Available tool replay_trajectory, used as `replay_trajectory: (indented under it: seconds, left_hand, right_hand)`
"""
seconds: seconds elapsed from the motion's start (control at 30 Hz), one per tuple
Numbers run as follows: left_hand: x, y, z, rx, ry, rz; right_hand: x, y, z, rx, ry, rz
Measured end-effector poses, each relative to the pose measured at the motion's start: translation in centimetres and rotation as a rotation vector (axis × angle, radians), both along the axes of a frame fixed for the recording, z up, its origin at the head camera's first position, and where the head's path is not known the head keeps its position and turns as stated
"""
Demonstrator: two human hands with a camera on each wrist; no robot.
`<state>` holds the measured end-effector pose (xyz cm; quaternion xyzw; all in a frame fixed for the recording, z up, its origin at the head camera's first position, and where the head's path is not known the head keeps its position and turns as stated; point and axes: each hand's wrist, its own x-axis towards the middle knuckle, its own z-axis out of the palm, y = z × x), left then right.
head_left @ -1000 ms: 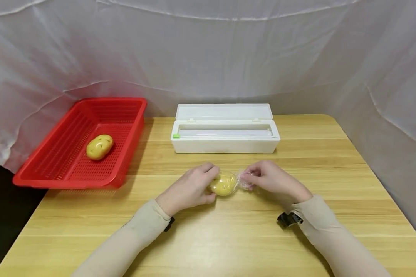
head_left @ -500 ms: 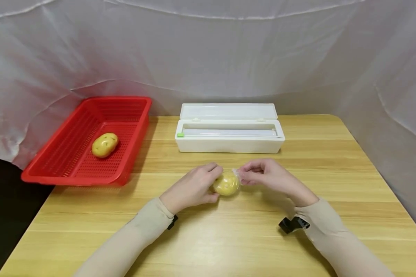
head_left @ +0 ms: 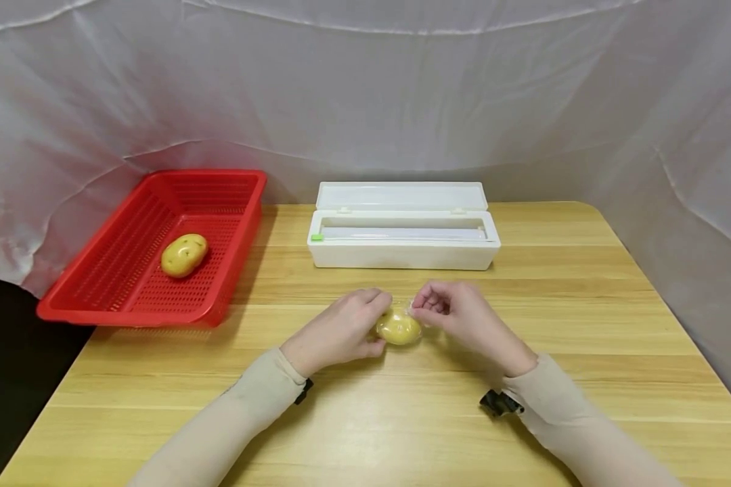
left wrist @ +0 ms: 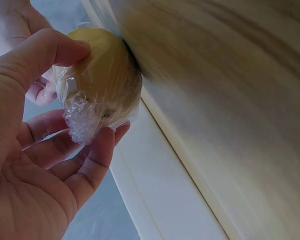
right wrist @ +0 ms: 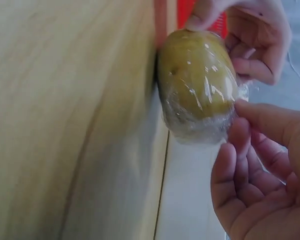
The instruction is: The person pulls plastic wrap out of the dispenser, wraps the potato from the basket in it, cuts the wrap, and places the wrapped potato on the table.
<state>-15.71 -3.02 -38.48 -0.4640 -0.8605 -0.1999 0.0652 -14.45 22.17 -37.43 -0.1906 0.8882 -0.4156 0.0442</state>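
Observation:
A yellow potato wrapped in clear cling film is at the middle of the table, between both hands. My left hand grips its left end, thumb on one side and fingers on the other. In the left wrist view, crumpled film bunches at that end of the potato. My right hand pinches an edge of film at the potato's right side. In the right wrist view, the right thumb touches the wrapped potato; its other fingers are curled.
On the left, a red plastic basket holds one unwrapped potato. Behind the hands, a white cling film dispenser stands with its lid raised and a green slider at its left. A grey cloth hangs behind the table.
My right hand has moved left, close against the potato, and the loose film tail at the right has drawn in to it. The left hand keeps its grip. The head view has shifted slightly.

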Motion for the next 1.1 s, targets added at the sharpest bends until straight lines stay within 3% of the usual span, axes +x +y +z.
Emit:
replay_trajectory:
  seconds: [0.13,0.3,0.47,0.7,0.9,1.1]
  left_hand:
    - [-0.1,0.0,-0.2,0.005,0.003,-0.002]
    - [-0.2,0.1,-0.2,0.024,-0.018,0.007]
    - [-0.6,-0.1,-0.2,0.063,-0.092,0.016]
    - [-1.6,-1.5,0.6,0.083,-0.380,-0.031]
    - [-2.2,-1.9,0.9,0.110,-0.443,-0.069]
    - [-2.7,-2.5,0.9,0.116,-0.495,-0.026]
  right_hand:
    - [0.4,-0.7,-0.1,0.055,0.095,-0.031]
    - [1.4,-1.6,-0.1,0.184,0.263,-0.013]
    - [2.4,-2.3,0.0,0.332,0.406,0.022]
    - [2.9,-2.6,-0.3,0.390,0.451,0.034]
    - [2.9,-2.5,-0.6,0.422,0.467,0.046]
    - [3.0,-2.5,-0.7,0.455,0.490,0.059]
